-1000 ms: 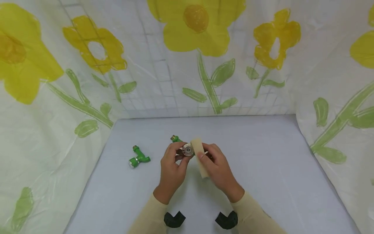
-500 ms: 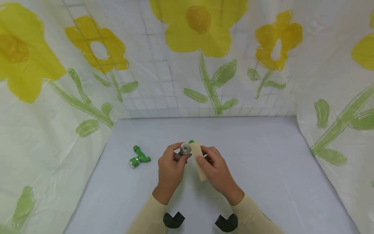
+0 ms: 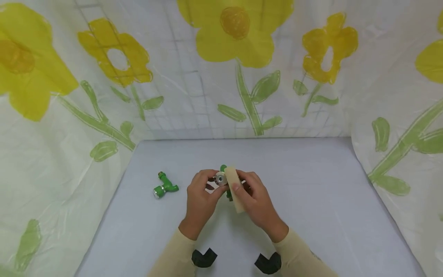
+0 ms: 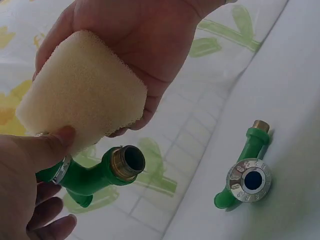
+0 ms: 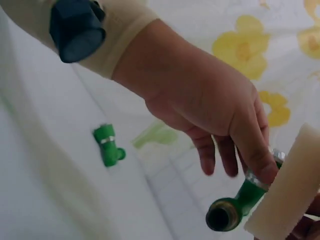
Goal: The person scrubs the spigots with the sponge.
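Note:
My left hand pinches a green tap by its silver round knob, above the middle of the table. The tap's threaded brass end points away from that hand in the left wrist view. In my right hand is a cream sponge block, held with the thumb on its near face. The sponge lies right against the tap beside the knob and covers part of the green body. A second green tap with a silver knob lies on the table to the left.
The pale table has a straight back edge. White curtains with painted yellow flowers stand behind it and along both sides. A black curved camera mount sits at the left wrist, another mount at the right.
The held tap has turned in my left hand: its brass end pointed up and away, and now shows below, by the sponge. The sponge has shifted slightly; the tap on the table stays put.

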### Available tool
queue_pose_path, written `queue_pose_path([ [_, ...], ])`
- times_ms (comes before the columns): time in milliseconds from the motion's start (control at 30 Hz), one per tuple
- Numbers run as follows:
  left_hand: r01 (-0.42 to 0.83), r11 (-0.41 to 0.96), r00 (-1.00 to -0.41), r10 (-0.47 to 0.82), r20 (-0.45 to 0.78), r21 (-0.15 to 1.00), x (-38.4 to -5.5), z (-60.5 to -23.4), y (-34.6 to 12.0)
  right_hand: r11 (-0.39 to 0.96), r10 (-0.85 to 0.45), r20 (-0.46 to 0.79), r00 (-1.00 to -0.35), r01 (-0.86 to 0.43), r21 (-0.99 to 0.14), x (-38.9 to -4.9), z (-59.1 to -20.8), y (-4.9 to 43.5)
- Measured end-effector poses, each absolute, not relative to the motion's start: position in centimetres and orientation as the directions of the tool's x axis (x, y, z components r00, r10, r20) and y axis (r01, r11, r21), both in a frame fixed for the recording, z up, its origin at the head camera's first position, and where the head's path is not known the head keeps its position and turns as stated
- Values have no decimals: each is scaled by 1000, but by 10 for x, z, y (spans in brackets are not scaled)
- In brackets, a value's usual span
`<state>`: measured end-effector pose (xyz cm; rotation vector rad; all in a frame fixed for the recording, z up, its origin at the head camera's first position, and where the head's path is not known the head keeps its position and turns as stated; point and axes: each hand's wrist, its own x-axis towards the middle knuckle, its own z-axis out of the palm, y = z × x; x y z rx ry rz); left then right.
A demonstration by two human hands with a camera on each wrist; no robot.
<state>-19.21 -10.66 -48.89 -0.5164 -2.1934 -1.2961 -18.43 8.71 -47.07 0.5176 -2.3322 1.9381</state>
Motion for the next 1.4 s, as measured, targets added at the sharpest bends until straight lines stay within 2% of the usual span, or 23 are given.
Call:
queue_pose_path([
  [67, 553, 412, -803, 34, 594, 724, -192, -492, -106, 134, -206, 268, -941, -298, -945, -184, -472, 87],
  [233, 517, 110, -854, 134, 502, 849, -187, -500, -98, 81, -108, 219, -970, -228, -970, -190, -479, 90],
  [300, 513, 82, -855, 142, 500, 854, -186, -502, -95, 45, -92, 173, -981, -177, -983, -190, -481, 91],
  [367, 484, 102, -875, 94, 476, 869, -186, -502, -93, 2, -104, 144, -984, -145, -989, -190, -482, 92],
  [467, 309, 35, -950, -27, 310, 950, -187, -499, -92, -35, -133, 141, -981, -138, -990, -189, -484, 92],
  [533, 130, -131, -991, -48, 125, 983, -188, -498, -92, -57, -147, 153, -977, -146, -988, -189, -484, 92],
  [633, -89, -377, -995, 70, -67, 922, -191, -499, -97, -72, -161, 178, -971, -168, -983, -188, -487, 90],
  [733, -187, -483, -974, 205, -98, 856, -191, -498, -101, -39, -156, 228, -961, -225, -974, -187, -488, 88],
  [800, -171, -515, -976, 204, -73, 840, -191, -496, -102, 5, -136, 281, -950, -284, -959, -187, -490, 87],
  [900, -89, -525, -995, 93, -47, 846, -191, -491, -100, 105, -100, 399, -911, -409, -907, -184, -491, 84],
  [1000, -10, -441, -1000, -15, -18, 897, -191, -487, -98, 194, -83, 545, -835, -550, -813, -183, -490, 81],
  [1067, 8, -374, -999, -41, -7, 927, -188, -484, -98, 220, -85, 621, -779, -622, -751, -186, -487, 79],
  [1133, 27, -319, -999, -49, 12, 947, -186, -482, -97, 222, -81, 654, -752, -654, -723, -190, -483, 78],
  [1200, 55, -295, -997, -59, 39, 954, -185, -479, -97, 218, -71, 638, -766, -636, -740, -194, -479, 79],
  [1333, 109, -292, -990, -117, 78, 950, -185, -475, -101, 225, -69, 535, -842, -535, -814, -194, -482, 80],
  [1400, 119, -294, -988, -133, 83, 948, -186, -475, -102, 229, -89, 517, -851, -523, -821, -190, -485, 80],
])
